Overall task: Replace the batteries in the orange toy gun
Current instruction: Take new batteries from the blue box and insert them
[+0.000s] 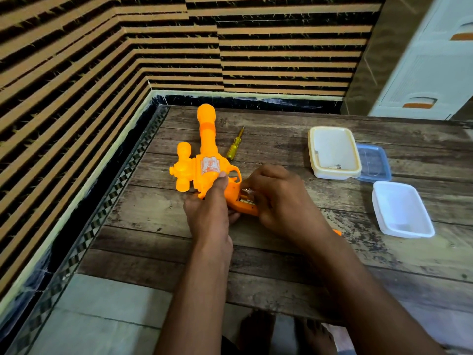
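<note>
At frame centre, left hand (pixel 208 208) grips the orange toy gun (pixel 204 160) while right hand (pixel 277 201) fingers work batteries (pixel 247 194) in its opened handle; cover apparently off, closing left

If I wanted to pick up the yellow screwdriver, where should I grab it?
Probably by the fat yellow handle of the screwdriver, coming from above and from the right. It lies flat on the table with its thin metal tip pointing away, and the orange toy gun lies close on its left.
</note>
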Demonstrator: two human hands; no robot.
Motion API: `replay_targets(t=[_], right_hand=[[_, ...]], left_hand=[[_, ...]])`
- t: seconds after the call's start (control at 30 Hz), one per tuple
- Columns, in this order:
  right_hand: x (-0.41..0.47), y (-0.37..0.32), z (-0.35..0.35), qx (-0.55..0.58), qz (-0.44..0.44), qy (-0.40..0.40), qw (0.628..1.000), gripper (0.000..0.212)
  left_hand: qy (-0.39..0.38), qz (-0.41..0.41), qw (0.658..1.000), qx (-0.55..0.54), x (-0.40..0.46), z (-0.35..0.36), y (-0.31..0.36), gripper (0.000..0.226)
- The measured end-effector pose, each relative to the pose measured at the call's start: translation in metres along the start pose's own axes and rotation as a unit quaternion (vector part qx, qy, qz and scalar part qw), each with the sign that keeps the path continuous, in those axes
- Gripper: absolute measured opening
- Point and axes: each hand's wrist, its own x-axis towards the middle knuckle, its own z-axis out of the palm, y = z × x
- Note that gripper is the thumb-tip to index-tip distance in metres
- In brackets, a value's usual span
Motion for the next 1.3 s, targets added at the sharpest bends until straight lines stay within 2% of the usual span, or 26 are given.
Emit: replay_targets(t=[0.13, 0.23, 0.37, 0.5, 0.57, 0.73, 0.87, 0.97, 1.13, 1.3], right_hand=[[-0.001, 0.001, 0.003, 0.034, 0.013, 0.018, 0.999, 0.027], [0.0, -0.003, 0.009, 0.11, 0.1, 0.055, 0.987, 0.006], [0.007, -0.015, 0.023, 0.194, 0.245, 0.074, 0.947, 0.017], [0.013, -0.017, 0.019, 0.309, 0.351, 0.077, 0.88, 0.015], [0.015, -0.018, 0.016, 0.349, 0.372, 0.085, 0.856, 0.013], [0.016, -0.017, 0.015, 0.357, 0.395, 0.096, 0.841, 0.018], [0.011, -0.016, 0.016, 0.342, 0.374, 0.097, 0.857, 0.024], [0.008, -0.017, 0.006, 0.307, 0.32, 0.078, 0.893, 0.022], [0.0, -0.011, -0.033, 0.14, 0.263, 0.033, 0.954, 0.03], [-0.033, -0.009, -0.077, -0.014, 0.26, -0.076, 0.962, 0.026]], left_hand=[[-0.001, 0.0, 1.0, -0.002, 0.0, -0.001, 0.001, 0.034], [-0.01, -0.006, 1.0, -0.009, 0.0, 0.0, 0.001, 0.021], [-0.004, -0.005, 1.0, -0.017, -0.002, 0.001, 0.002, 0.027], [-0.001, -0.002, 1.0, -0.012, -0.002, 0.0, 0.002, 0.019], [0.001, -0.003, 1.0, -0.007, -0.002, 0.0, 0.001, 0.023], [0.001, -0.002, 1.0, -0.007, -0.003, 0.0, 0.002, 0.021], [0.0, 0.004, 1.0, -0.003, -0.004, 0.001, 0.003, 0.019], [0.003, 0.002, 1.0, -0.004, -0.004, 0.001, 0.005, 0.02], [0.01, 0.004, 1.0, 0.009, -0.006, 0.0, 0.006, 0.019], [0.02, 0.006, 1.0, 0.016, -0.01, -0.001, 0.004, 0.02]])
